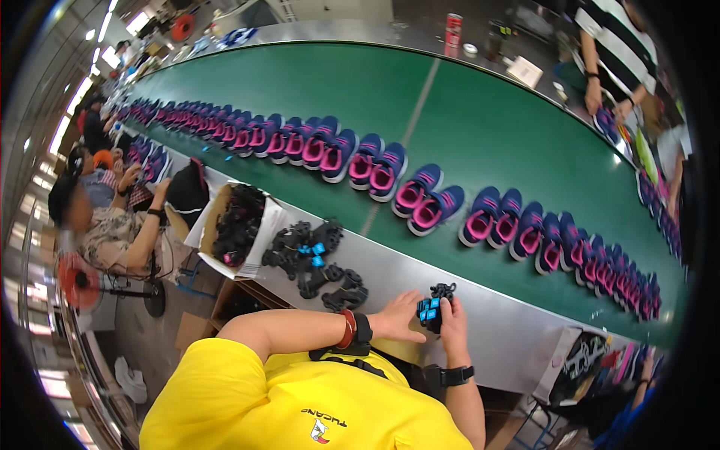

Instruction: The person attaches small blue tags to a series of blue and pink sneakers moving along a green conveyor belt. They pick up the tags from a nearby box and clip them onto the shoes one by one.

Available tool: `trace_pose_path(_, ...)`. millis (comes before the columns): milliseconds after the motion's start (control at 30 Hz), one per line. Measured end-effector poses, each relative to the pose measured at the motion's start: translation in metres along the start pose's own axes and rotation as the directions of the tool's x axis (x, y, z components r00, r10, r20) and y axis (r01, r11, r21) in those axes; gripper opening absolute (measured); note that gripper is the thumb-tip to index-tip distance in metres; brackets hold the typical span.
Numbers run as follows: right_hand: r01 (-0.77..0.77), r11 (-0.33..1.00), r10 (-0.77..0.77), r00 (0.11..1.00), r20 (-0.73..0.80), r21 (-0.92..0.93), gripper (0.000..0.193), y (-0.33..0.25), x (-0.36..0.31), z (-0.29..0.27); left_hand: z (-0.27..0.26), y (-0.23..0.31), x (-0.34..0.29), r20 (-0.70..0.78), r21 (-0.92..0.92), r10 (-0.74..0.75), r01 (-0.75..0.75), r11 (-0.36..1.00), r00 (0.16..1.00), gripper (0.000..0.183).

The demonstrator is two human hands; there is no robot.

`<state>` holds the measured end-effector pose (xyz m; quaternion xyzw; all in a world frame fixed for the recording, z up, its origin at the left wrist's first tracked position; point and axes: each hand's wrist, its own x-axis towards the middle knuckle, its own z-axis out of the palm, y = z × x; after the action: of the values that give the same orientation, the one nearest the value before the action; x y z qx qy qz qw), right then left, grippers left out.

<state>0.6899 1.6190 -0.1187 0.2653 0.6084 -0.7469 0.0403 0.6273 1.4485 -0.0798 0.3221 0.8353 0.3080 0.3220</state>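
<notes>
In front of my body, over the metal ledge, my right hand [454, 324] is closed around a small black bundle with blue tags [432, 309]. What the black strands are made of is too small to tell. My left hand [399, 317] is beside it on the left, with thumb and fingers apart and the fingertips close to the bundle. Whether they touch it I cannot tell. To the left on the ledge lies a loose pile of similar black bundles [346, 291], with a few blue tags [312, 252] among them.
Beyond the ledge, a green conveyor belt [495, 127] carries a long row of navy-and-pink sneakers [382, 171]. A white box of black items [238, 229] stands left, another box [577, 367] right. Co-workers sit at left; a person in a striped shirt [619, 45] handles a shoe across the belt.
</notes>
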Motion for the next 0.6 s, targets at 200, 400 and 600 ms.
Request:
trace_pose_path(200, 0.290, 0.415, -0.369, 0.920, 0.132, -0.863, 0.028, -0.027, 0.034, 0.024, -0.096, -0.063, -0.033, 0.031, -0.254, -0.078, 0.083, 0.964, 0.997, 0.052)
trace_pose_path(400, -0.018, 0.668, -0.138, 0.979, -0.147, -0.744, 0.021, -0.029, 0.050, 0.017, -0.239, -0.141, -0.052, -0.057, -0.445, -0.118, 0.080, 0.892, 0.991, 0.030)
trace_pose_path(600, -0.125, 0.769, -0.004, 0.980, -0.200, -0.626, 0.015, -0.088, 0.040, 0.038, -0.394, -0.287, -0.073, -0.493, 0.208, -0.016, 0.136, 0.969, 0.870, 0.020)
